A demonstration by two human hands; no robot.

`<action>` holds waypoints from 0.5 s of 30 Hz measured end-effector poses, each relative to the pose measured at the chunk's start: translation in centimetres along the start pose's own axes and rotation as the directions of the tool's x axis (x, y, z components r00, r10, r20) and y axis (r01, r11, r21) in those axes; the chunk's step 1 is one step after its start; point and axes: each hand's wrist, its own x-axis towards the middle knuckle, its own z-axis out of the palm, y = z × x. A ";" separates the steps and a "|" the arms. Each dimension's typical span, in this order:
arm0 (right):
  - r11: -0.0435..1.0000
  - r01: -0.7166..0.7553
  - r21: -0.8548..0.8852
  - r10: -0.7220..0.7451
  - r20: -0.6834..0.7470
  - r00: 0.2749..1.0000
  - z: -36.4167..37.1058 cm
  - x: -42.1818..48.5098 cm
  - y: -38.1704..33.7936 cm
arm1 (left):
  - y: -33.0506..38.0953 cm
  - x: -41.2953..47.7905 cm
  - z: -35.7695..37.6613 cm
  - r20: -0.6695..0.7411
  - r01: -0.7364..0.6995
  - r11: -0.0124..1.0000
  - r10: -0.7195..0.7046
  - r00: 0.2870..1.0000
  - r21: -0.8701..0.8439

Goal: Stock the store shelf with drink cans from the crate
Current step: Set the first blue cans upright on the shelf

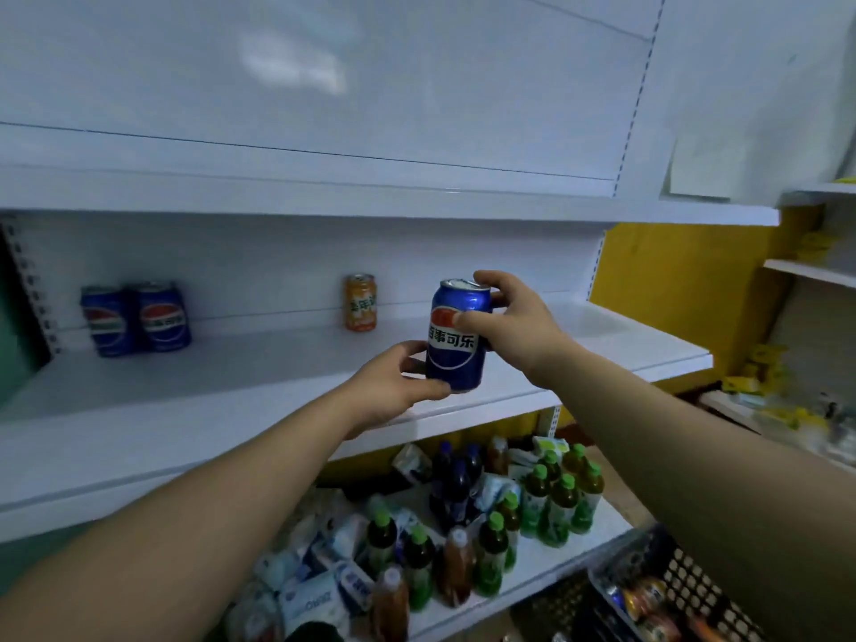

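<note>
While both hands held it, the blue can (456, 335) stood slightly tilted at the middle of the frame, above the front part of the white shelf (231, 386); whether its base touched the board could not be told. The left hand (393, 386) kept a pinching grip on its lower part, fingers partly hidden behind it. The right hand (509, 317) had its grip curled round the rim and label. Further back, two blue cans (136, 319) sat blurred at middle left, touching each other, and an orange can (360, 302) stood alone near the centre. At lower right the dark crate (685, 590) was cut off by the frame's edge, its contents hard to make out.
</note>
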 end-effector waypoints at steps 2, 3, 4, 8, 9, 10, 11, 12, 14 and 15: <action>1.000 -0.007 0.011 0.007 0.063 0.998 2.5 0.3 0.0 | -1.3 -1.6 -2.4 -0.050 0.068 0.996 -0.065 0.997 0.051; 1.000 -0.012 0.018 0.010 0.092 0.996 3.7 0.5 0.0 | -2.0 -2.3 -3.5 -0.077 0.096 0.992 -0.090 0.993 0.078; 0.999 -0.016 0.027 0.013 0.121 0.993 4.9 0.7 0.0 | -2.7 -3.0 -4.7 -0.105 0.123 0.986 -0.112 0.988 0.109; 0.998 -0.039 0.041 0.029 0.218 0.976 9.7 1.6 0.8 | -6.2 -5.0 -9.4 -0.237 0.249 0.928 -0.186 0.954 0.277; 0.998 -0.044 0.037 0.034 0.237 0.971 10.8 1.9 1.1 | -7.3 -5.5 -10.6 -0.280 0.299 0.892 -0.207 0.937 0.339; 0.998 -0.049 0.032 0.040 0.255 0.966 12.0 2.2 1.4 | -8.3 -6.0 -12.0 -0.324 0.351 0.844 -0.227 0.918 0.405; 0.998 -0.054 0.027 0.045 0.275 0.960 13.2 2.5 1.7 | -9.3 -6.4 -13.4 -0.361 0.401 0.794 -0.246 0.900 0.457; 0.998 -0.060 0.029 0.048 0.295 0.954 14.4 2.9 2.0 | -10.3 -6.8 -14.8 -0.387 0.446 0.746 -0.271 0.881 0.494; 0.997 -0.072 0.040 0.055 0.331 0.942 16.8 3.7 2.6 | -12.2 -7.6 -17.4 -0.417 0.522 0.628 -0.324 0.849 0.577; 0.997 -0.071 0.042 0.052 0.343 0.938 18.0 4.1 2.9 | -13.1 -8.0 -18.4 -0.423 0.550 0.555 -0.352 0.835 0.623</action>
